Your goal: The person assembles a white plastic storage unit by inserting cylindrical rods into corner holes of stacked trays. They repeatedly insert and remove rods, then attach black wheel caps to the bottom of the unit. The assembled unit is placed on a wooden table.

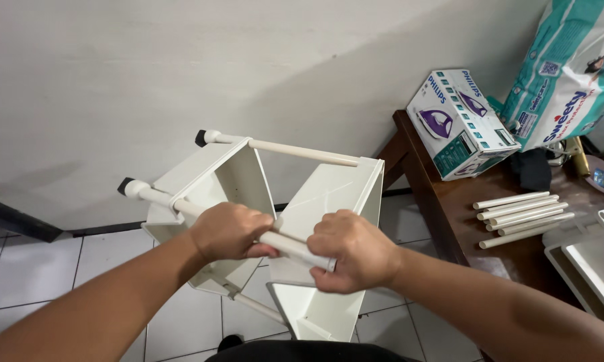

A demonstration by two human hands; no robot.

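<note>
though tilted, white two-tray rack (248, 201) (cream poles)

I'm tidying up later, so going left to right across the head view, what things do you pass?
Left hand → right hand, both gripping the white rack → boxed iron → loose white tubes → diaper pack.
</note>
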